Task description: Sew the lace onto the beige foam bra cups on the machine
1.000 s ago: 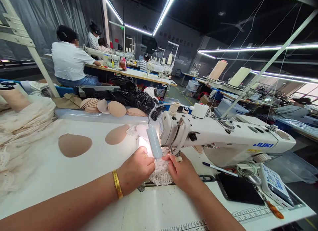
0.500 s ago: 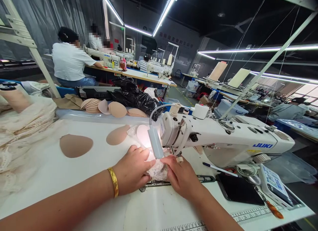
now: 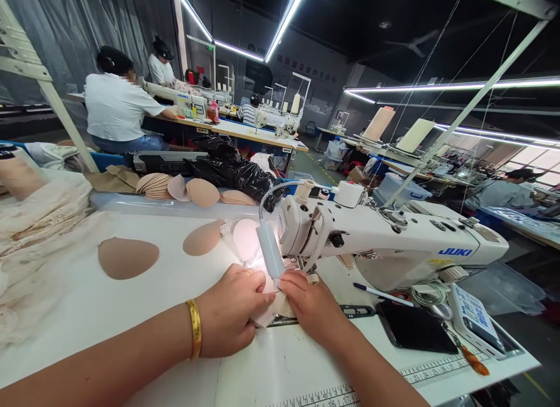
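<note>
At the needle end of a white sewing machine (image 3: 394,235), both hands are on a pale pink and cream fabric piece (image 3: 284,306). My left hand (image 3: 231,313), with a gold bangle at its wrist, is closed, its fingers curled on the fabric's left side. From the right, my right hand (image 3: 312,305) pinches the fabric, fingertips together beside the lamp's lower end. The tubular lamp (image 3: 270,252) hides the needle area. Just behind lies a pale round cup (image 3: 246,239) with lace at its edge. Two beige cup pads (image 3: 128,259) lie farther left.
Stacked beige pads (image 3: 203,193) and a black plastic bag (image 3: 236,168) line the far table edge. Lace fabric (image 3: 39,220) is heaped at left. On the right lie a pen (image 3: 382,294), a phone (image 3: 415,326) and a control box (image 3: 476,319). Other people sit at machines beyond.
My left hand has curled in more tightly and turned. The lacy, bunched part between my hands has given way to a smoother pale pink part. The view has shifted slightly.
</note>
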{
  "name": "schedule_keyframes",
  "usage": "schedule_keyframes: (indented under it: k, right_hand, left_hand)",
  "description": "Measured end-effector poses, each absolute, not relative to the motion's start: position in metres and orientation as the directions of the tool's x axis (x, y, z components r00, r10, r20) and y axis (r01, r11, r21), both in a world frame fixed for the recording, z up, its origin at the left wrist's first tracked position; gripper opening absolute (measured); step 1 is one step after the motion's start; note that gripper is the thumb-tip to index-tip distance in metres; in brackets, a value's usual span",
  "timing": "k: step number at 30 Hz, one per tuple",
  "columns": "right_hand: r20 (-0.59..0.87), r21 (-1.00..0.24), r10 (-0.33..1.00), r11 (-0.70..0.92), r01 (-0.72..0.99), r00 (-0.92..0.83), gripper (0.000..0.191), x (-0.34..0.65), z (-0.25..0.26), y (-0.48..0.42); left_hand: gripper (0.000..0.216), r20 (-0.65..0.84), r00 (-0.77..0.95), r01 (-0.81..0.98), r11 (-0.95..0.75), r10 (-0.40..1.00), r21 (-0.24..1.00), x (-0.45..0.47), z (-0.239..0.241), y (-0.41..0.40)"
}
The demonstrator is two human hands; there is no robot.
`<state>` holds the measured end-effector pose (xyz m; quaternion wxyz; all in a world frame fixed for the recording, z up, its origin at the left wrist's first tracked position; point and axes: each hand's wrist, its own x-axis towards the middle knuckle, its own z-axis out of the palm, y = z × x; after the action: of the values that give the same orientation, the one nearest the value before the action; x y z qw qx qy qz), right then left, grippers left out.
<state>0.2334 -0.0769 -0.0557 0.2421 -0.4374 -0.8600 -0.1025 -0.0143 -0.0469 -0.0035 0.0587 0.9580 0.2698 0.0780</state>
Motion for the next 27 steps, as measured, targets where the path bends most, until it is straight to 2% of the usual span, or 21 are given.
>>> schedule_keyframes:
  k: [6,13,19,27]
  right_hand:
    - [0.470,-0.057,0.707,0.622,0.781,-0.529,0.044,0.233,-0.053,-0.080]
    - [0.404,-0.069,0.782,0.543,0.837,-0.475,0.048,0.235,-0.057,-0.077]
    - [0.373,-0.098,0.812,0.516,0.851,-0.449,0.056,0.236,-0.060,-0.074]
    - [0.418,-0.102,0.786,0.540,0.836,-0.456,0.061,0.233,-0.064,-0.071]
  left_hand:
    - [0.050,0.281,0.837,0.454,-0.883,0.469,0.119,-0.013,-0.030,-0.033]
    - [0.032,0.523,0.780,0.313,-0.938,0.344,0.150,-0.010,-0.046,-0.022]
    - [0.033,0.520,0.783,0.331,-0.936,0.341,0.116,-0.008,-0.043,-0.020]
    - [0.034,0.477,0.793,0.385,-0.918,0.379,0.089,-0.008,-0.045,-0.020]
